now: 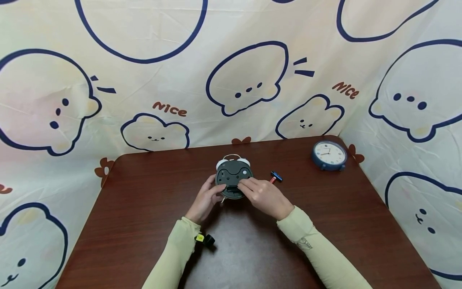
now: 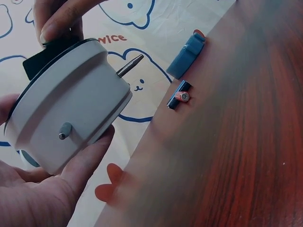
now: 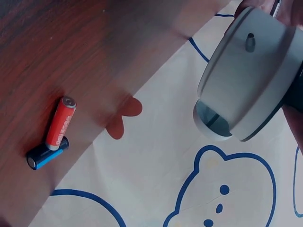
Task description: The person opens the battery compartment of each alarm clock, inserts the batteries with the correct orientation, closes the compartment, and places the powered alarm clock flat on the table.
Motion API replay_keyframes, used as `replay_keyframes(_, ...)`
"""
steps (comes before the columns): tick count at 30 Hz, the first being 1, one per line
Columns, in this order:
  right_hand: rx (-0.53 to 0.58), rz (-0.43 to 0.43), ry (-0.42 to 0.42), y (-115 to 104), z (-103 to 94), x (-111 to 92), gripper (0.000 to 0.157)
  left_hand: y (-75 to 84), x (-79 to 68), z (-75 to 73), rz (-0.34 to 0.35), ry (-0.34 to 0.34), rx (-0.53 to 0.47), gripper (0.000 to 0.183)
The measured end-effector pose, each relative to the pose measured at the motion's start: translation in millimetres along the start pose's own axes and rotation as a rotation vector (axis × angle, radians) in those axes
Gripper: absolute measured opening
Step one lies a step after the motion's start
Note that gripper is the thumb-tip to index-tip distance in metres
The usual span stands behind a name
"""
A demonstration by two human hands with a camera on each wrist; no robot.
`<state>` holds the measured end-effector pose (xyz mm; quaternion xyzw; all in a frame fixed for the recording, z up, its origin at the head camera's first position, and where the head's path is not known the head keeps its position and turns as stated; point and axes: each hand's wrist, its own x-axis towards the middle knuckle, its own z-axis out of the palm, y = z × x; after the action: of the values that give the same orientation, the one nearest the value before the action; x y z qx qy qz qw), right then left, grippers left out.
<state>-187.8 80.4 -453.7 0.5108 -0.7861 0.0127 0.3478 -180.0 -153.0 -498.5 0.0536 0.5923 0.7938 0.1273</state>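
A white twin-bell alarm clock [image 1: 234,170] is held up over the table, its dark grey back facing me. My left hand [image 1: 203,200] grips it from the left side and underneath, thumb on the back near the battery compartment. The fingers of my right hand [image 1: 265,195] are at the lower right of the back. In the left wrist view, they pinch a dark battery cover [image 2: 39,62], which sticks out from the clock's back. A red battery [image 3: 61,123] and a blue-and-black battery [image 3: 47,153] lie touching on the table, just beyond my right hand.
A blue round clock [image 1: 329,155] stands at the table's back right corner. The brown wooden table [image 1: 144,224] ends against a printed cloth [image 1: 249,24] at the back and sides. A small black object with a yellow tag [image 1: 205,239] shows by my left cuff.
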Motion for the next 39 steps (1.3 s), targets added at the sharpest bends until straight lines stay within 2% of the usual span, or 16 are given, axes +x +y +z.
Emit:
replay_keyframes(8,0.082,0.051,0.034,2,-0.8,-1,0.034,0.6,0.1,-2.3,0.002,-0.013,0.008,0.050)
replay_keyframes(15,0.181,0.145,0.057,6,-0.2,-3,0.030,1.5,-0.1,-3.1,0.017,-0.021,-0.006,0.049)
replay_keyframes(21,0.220,0.226,0.087,13,3.0,-8,0.025,2.1,-0.6,-3.7,0.029,-0.020,-0.011,0.049)
replay_keyframes(31,0.337,0.361,0.169,21,9.8,-17,0.017,1.3,-0.7,-5.7,0.025,-0.017,-0.013,0.049)
replay_keyframes(39,0.346,0.444,0.188,25,10.0,-21,0.020,0.8,-1.5,-6.2,0.025,-0.019,-0.012,0.050)
